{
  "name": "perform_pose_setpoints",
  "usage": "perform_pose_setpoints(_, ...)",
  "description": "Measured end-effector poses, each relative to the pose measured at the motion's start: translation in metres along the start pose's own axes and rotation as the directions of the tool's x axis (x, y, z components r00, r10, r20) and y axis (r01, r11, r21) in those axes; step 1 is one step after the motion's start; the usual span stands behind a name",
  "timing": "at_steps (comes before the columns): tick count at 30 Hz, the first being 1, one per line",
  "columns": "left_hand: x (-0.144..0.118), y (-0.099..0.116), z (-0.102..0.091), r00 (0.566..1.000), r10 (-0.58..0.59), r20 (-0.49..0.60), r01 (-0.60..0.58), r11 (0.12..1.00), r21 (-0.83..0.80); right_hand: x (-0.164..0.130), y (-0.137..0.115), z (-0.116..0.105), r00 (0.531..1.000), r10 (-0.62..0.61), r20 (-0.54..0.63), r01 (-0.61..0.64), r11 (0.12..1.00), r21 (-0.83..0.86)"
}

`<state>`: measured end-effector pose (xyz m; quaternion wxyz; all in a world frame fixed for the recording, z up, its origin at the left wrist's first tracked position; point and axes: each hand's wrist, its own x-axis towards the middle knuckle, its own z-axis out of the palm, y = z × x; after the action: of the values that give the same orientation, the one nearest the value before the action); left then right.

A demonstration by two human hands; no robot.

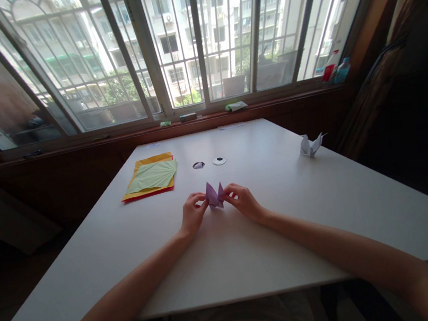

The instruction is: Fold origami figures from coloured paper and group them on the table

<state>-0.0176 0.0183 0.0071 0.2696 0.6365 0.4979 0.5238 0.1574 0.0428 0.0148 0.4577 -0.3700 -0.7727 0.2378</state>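
Observation:
A small purple folded paper figure [213,197] is held just above the white table, with two pointed tips standing up. My left hand [194,211] pinches its left side between thumb and fingers. On the other side, my right hand [243,201] pinches the right part near the narrower point. Fingertips cover the figure's outer edges. To the left lies a stack of coloured paper, with a creased pale green sheet [151,176] on top of yellow-orange and red sheets [139,195].
The white table [229,265] reaches toward the window. A white folded paper crane [310,145] stands at the right edge. Beyond my hands are a round hole [198,165] and a round white cover [219,161]. Small packets and bottles [331,66] line the windowsill.

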Motion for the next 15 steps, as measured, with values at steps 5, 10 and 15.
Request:
perform_pose_setpoints(5,0.001,-0.002,0.000,0.997,-0.060,0.038,0.058,0.997,0.054,0.000,0.005,0.002,0.999,0.006,0.035,-0.005,1.000,-0.024)
perform_pose_setpoints(10,0.000,0.000,0.000,0.991,-0.130,0.026,0.131,0.991,-0.018,0.001,0.009,0.004,0.999,0.023,0.022,-0.022,0.998,-0.055)
perform_pose_setpoints(15,0.002,0.000,0.001,0.976,-0.214,0.033,0.216,0.962,-0.166,0.002,0.013,0.005,0.998,0.051,-0.028,-0.051,0.999,-0.005)
